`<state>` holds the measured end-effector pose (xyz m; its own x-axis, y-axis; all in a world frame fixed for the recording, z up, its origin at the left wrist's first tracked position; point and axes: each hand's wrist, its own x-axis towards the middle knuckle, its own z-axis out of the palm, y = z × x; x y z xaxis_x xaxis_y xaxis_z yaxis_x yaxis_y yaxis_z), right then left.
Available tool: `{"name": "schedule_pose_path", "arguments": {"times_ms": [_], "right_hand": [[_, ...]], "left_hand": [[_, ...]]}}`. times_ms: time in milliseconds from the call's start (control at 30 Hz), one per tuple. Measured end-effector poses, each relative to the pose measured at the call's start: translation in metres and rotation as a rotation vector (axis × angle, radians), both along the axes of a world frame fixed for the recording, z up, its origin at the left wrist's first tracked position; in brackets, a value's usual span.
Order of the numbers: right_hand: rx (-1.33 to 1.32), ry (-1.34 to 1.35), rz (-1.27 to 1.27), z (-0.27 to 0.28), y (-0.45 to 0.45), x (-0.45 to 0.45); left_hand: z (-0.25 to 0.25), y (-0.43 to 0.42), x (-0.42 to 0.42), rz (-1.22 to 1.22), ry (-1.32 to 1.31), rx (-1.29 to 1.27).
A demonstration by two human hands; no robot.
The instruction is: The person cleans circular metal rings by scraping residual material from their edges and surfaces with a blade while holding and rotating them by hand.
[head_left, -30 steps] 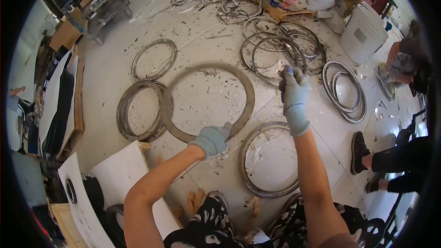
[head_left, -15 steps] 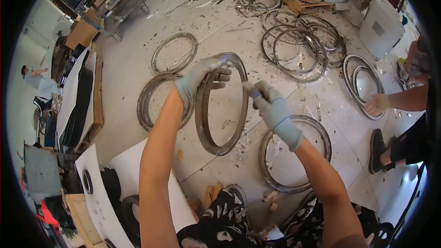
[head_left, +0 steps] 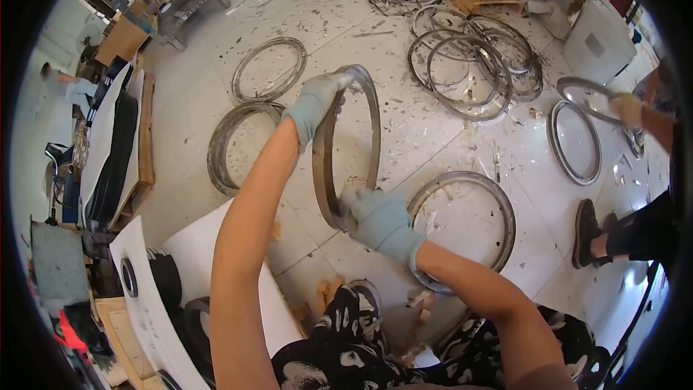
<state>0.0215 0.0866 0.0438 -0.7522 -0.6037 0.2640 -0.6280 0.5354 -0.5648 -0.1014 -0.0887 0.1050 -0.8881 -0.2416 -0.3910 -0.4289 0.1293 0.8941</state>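
Observation:
My left hand (head_left: pixel 323 99), in a pale grey-blue glove, is closed round the top of a wide grey metal ring (head_left: pixel 323 166) and holds it upright above the floor. My right hand (head_left: pixel 382 222), gloved alike and blurred by motion, is at the ring's lower right edge. Its fingers are curled, and what is inside them cannot be made out. Beneath it, a flat metal ring (head_left: pixel 509 235) lies on the floor. Left of the held ring lies a stack of rings (head_left: pixel 219 152), with a thinner ring (head_left: pixel 269 41) behind it.
Piled loose rings (head_left: pixel 498 87) and scattered scraps lie at the back right, near a white bin (head_left: pixel 599 40). At right, another person's hand (head_left: pixel 626 110) holds a ring (head_left: pixel 577 87) over a ring on the floor (head_left: pixel 554 144). White sheets (head_left: pixel 238 245) lie at left.
My right hand has moved down and left, from the ring's upper right side to its lower edge. The other person's hand has lifted a ring off the floor.

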Motion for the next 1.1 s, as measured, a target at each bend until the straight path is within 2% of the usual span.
{"name": "schedule_pose_path", "arguments": {"times_ms": [67,100,133,167,200,233,300,333,400,433,500,533,633,700,767,833,900,967,1033,1067,1100], "right_hand": [[0.111,-0.069,0.199,-0.027,0.010,0.008],[0.117,-0.062,0.194,-0.031,0.017,0.000],[-0.004,-0.146,0.071,-0.023,0.026,-0.010],[-0.122,-0.239,-0.053,-0.017,0.035,-0.016],[-0.115,-0.251,-0.052,-0.012,0.041,-0.024],[-0.147,-0.350,-0.137,-0.005,0.046,-0.038],[-0.184,-0.448,-0.234,-0.003,0.052,-0.049],[-0.210,-0.447,-0.238,-0.007,0.053,-0.052],[-0.238,-0.454,-0.245,-0.011,0.051,-0.052],[-0.248,-0.509,-0.217,-0.010,0.048,-0.050],[-0.247,-0.584,-0.184,-0.016,0.043,-0.045],[-0.266,-0.630,-0.177,-0.023,0.038,-0.044],[-0.341,-0.700,-0.167,-0.050,0.029,-0.041],[-0.406,-0.738,-0.195,-0.069,0.033,-0.038],[-0.319,-0.881,-0.222,-0.086,0.039,-0.034],[-0.286,-0.902,-0.273,-0.105,0.042,-0.023],[-0.248,-0.918,-0.312,-0.126,0.042,-0.013],[-0.161,-0.950,-0.244,-0.144,0.043,-0.008],[-0.099,-0.913,-0.272,-0.151,0.044,-0.010],[-0.033,-0.878,-0.296,-0.154,0.044,-0.010],[-0.040,-0.889,-0.313,-0.160,0.042,-0.011]], "left_hand": [[-0.007,-0.016,-0.012,-0.043,-0.027,0.080],[-0.013,-0.021,-0.017,-0.086,-0.061,0.158],[-0.011,-0.017,-0.013,-0.085,-0.066,0.171],[-0.005,-0.010,-0.001,-0.019,0.048,0.242],[-0.002,-0.004,0.010,0.046,0.166,0.305],[-0.006,0.001,0.027,0.046,0.166,0.306],[-0.021,0.017,0.077,0.121,0.390,-0.096],[-0.037,0.022,0.093,0.112,0.390,-0.097],[-0.073,0.025,0.115,0.297,0.558,-0.118],[-0.063,0.022,0.110,0.295,0.555,-0.116],[-0.017,0.007,0.088,0.147,0.211,-0.144],[0.005,0.000,0.074,0.137,0.105,-0.019],[0.010,0.005,0.070,0.140,0.192,-0.038],[-0.003,0.004,0.080,0.173,0.215,-0.131],[-0.012,-0.008,0.083,0.171,0.291,-0.222],[-0.005,-0.012,0.075,0.124,0.268,-0.252],[0.001,-0.021,0.059,-0.007,0.108,-0.237],[-0.005,-0.017,0.068,-0.032,0.160,-0.154],[-0.017,-0.008,0.094,0.038,0.323,-0.317],[-0.023,0.013,0.106,0.141,0.378,-0.353],[-0.026,0.013,0.110,0.121,0.371,-0.351]]}}
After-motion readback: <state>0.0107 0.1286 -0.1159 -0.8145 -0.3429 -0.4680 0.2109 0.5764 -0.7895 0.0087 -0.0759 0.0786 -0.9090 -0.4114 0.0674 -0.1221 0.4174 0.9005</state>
